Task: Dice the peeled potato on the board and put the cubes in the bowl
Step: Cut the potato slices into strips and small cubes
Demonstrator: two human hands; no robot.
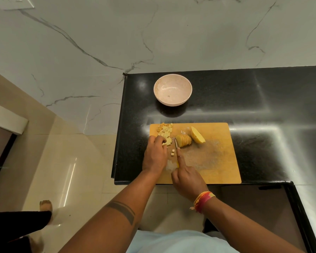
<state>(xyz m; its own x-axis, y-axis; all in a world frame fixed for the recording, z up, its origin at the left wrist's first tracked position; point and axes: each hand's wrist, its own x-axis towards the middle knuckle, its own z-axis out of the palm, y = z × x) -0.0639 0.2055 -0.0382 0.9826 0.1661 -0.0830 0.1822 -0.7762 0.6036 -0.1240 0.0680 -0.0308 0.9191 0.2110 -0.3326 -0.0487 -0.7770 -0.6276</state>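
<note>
Black counter (244,99) fills the right of the frame, a wooden board (217,161) at centre. Right hand (187,179) grips a knife (176,146) beside the sliced potato (184,140); a half (197,137) lies right. Left hand (155,154) curls over cubes (165,132). Bowl (172,92) sits above.

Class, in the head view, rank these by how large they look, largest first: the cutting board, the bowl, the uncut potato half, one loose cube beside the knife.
1. cutting board
2. bowl
3. uncut potato half
4. loose cube
</note>
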